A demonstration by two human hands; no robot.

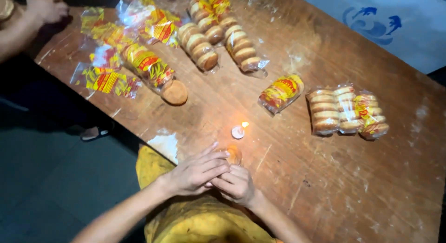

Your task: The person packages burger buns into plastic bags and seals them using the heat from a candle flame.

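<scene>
Two hands meet at the counter's (334,187) near edge: my left hand (197,171) lies over my right hand (237,183), both closed on a small clear packet (233,155), held just beside the lit candle (239,131), probably so its flame can reach the plastic.

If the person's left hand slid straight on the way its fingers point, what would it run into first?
The left hand points right and slightly away, across the right hand. It would probably first meet the small clear packet at its fingertips. The lit candle lies farther up the table, likely off that line.
</scene>
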